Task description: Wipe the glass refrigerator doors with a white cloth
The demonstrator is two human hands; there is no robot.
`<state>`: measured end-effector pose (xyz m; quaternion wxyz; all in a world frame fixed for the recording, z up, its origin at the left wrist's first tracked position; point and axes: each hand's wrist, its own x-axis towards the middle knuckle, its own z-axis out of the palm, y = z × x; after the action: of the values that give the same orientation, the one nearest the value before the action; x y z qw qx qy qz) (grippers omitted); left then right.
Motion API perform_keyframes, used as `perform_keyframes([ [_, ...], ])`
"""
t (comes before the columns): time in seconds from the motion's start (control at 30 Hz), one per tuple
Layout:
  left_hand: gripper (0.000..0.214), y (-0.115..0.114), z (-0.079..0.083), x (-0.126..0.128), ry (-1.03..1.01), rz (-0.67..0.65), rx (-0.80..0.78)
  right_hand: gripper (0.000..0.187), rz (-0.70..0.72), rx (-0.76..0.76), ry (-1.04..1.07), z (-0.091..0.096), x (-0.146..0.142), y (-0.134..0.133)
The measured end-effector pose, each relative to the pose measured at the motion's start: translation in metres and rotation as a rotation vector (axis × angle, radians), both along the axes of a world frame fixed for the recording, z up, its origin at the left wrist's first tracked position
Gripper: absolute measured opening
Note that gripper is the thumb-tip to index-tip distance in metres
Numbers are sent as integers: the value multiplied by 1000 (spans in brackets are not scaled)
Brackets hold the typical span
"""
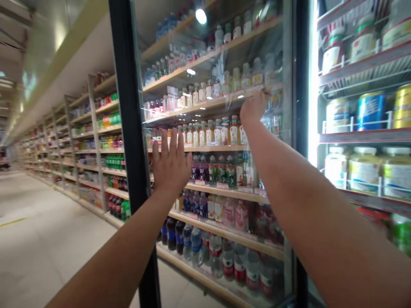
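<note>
A glass fridge door (212, 51) with a black frame stands swung open before me. My left hand (171, 164) lies against the glass beside the black frame, palm forward, with its fingers stretched and spread. Higher and to the right, my right hand (253, 107) is up at the pane with its fingers curled together. Its fingertips are blurred, and what they hold, if anything, I cannot make out. Through the glass, rows of drink bottles (208, 132) show on wooden shelves, with reflected lights over them.
To the right is the lit fridge interior, where wire-edged shelves (366, 139) carry a blue can (370, 111) and white-capped jars or bottles (362, 169). A long row of stocked shelving (93, 145) recedes on the left beside the pale floor (38, 239).
</note>
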<state>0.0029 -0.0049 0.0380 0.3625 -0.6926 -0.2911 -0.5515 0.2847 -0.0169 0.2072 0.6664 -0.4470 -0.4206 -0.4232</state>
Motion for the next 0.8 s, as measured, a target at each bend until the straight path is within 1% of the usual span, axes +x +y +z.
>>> perform_keyframes([
  [0.03,65,0,0,0,4,14,6,44,7,-21,7,13,-24,6],
  [0.07,65,0,-1,-1,9,27,8,47,13,-50,0,21,-48,11],
  [0.1,65,0,-1,-1,13,38,7,50,19,-80,-30,25,-71,14],
  [0.13,66,0,-1,-2,15,46,6,52,26,-107,-90,25,-93,16],
  [0.17,66,0,-2,-2,18,51,3,54,31,-134,-175,21,-112,17],
  [0.23,66,0,-2,-2,18,48,-4,56,40,-183,-406,3,-137,16],
  [0.27,65,0,-2,-2,16,43,-8,58,44,-204,-525,-8,-142,15],
  [0.33,65,0,-2,-2,7,26,-20,59,51,-238,-712,-31,-138,11],
  [0.4,66,0,-2,-1,-7,1,-29,59,51,-247,-763,-53,-115,7],
  [0.43,66,0,-2,-1,-11,-11,-32,59,48,-242,-742,-63,-98,4],
  [0.5,67,0,-2,0,-12,-25,-36,60,36,-220,-632,-86,-53,-4],
  [0.6,69,-1,-2,1,-15,-56,-40,63,20,-190,-343,-130,27,-21],
  [0.67,70,-2,-2,1,-24,-78,-43,62,29,-179,-33,-164,76,-33],
  [0.7,70,-2,-2,1,-23,-77,-48,60,40,-171,139,-179,95,-39],
  [0.73,69,-2,-2,1,-22,-67,-54,60,37,-162,216,-192,109,-43],
  [0.77,69,-2,-2,1,-19,-55,-62,60,38,-155,282,-202,117,-45],
  [0.8,69,-2,-2,1,-16,-47,-71,61,40,-150,312,-210,119,-44],
])
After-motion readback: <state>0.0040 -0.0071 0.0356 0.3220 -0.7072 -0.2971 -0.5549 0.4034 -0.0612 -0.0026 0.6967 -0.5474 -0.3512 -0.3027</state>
